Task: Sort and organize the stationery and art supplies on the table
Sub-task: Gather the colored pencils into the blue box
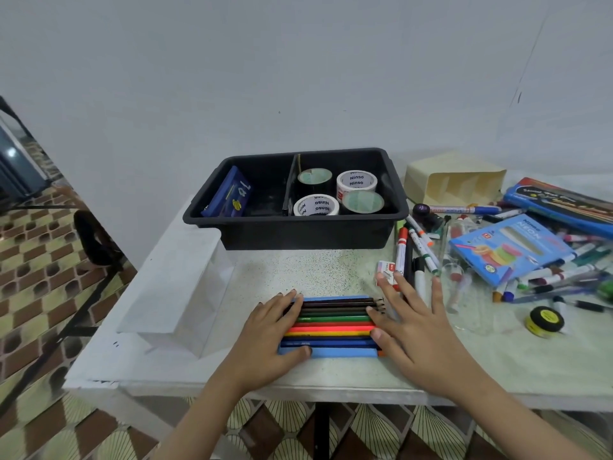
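Observation:
A row of coloured pencils (333, 323) lies side by side on a light-blue box (335, 352) near the table's front edge. My left hand (273, 333) lies flat on the pencils' left ends, fingers straight, thumb on the blue box. My right hand (411, 323) rests flat at the pencils' tips on the right, fingers spread. Behind them stands a black divided bin (232, 224) with a blue pack (229, 194) in its left half and several tape rolls (356, 184) in its right half.
A clear plastic container (179, 287) lies at the left. On the right is a heap of markers (419, 247), a blue neon box (510, 249), another blue pack (560, 204), a cream holder on its side (454, 180), an eraser (386, 270) and a small black-yellow tape roll (545, 322).

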A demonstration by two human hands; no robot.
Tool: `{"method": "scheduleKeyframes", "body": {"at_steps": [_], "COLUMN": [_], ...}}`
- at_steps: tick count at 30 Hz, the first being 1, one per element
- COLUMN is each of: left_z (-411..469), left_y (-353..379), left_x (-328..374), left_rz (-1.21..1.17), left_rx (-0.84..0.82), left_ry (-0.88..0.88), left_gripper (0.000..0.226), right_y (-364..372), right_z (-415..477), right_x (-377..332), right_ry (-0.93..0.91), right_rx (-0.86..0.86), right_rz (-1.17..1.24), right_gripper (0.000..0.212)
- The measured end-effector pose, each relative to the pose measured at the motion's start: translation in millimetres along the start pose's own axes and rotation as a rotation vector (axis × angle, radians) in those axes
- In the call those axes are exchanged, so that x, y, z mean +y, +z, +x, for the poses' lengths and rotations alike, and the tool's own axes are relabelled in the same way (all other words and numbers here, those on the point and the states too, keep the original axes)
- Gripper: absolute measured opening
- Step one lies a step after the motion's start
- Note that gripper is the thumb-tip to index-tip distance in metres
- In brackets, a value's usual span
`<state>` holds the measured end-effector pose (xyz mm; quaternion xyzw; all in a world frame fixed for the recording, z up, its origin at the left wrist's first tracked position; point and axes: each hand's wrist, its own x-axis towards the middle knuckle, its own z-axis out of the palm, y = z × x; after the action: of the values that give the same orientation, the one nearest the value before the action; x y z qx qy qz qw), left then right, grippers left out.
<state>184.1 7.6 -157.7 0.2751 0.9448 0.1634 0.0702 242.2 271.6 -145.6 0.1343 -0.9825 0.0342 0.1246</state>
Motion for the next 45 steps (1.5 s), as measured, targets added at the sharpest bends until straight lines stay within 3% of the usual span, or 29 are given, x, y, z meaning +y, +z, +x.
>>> {"method": "scheduleKeyframes", "body": {"at_steps": [15, 18, 21, 23, 26, 31, 36, 39, 45], "left_z": [-1, -1, -1, -1, 1, 7, 13, 18, 24], "left_y": [2, 2, 2, 1, 2, 1, -2, -1, -3], "left_x": [-1, 1, 4, 4, 1, 2, 7, 10, 28], "left_rz": [-0.021, -0.019, -0.015, -0.008, -0.020, -0.046, -0.107, -0.135, -0.182], "left_rx": [0.007, 0.012, 0.020, 0.026, 0.045, 0.040, 0.063, 0.100, 0.122], "left_ry": [0.017, 0.006, -0.014, -0.014, -0.001, -0.006, -0.005, 0.019, 0.020], "left_gripper": [0.083, 0.083, 0.080, 0.079, 0.086, 0.091, 0.096, 0.099, 0.085], "right_y": [12, 7, 0, -8, -21, -40, -57, -59, -59], "right_z": [8, 9, 9, 5, 2, 8, 7, 6, 7], "right_x": [-8, -11, -9, -4, 10, 76, 132, 145, 153], "right_ry": [0.200, 0.215, 0.184, 0.218, 0.248, 0.407, 0.681, 0.709, 0.709], "right_rx": [0.005, -0.085, -0.114, -0.164, -0.057, 0.120, -0.179, -0.295, -0.291], "right_rz": [-0.125, -0.086, 0.058, 0.333, 0.567, 0.198, -0.095, -0.131, -0.041], "right_gripper": [0.074, 0.077, 0.093, 0.084, 0.049, 0.049, 0.074, 0.086, 0.082]}}
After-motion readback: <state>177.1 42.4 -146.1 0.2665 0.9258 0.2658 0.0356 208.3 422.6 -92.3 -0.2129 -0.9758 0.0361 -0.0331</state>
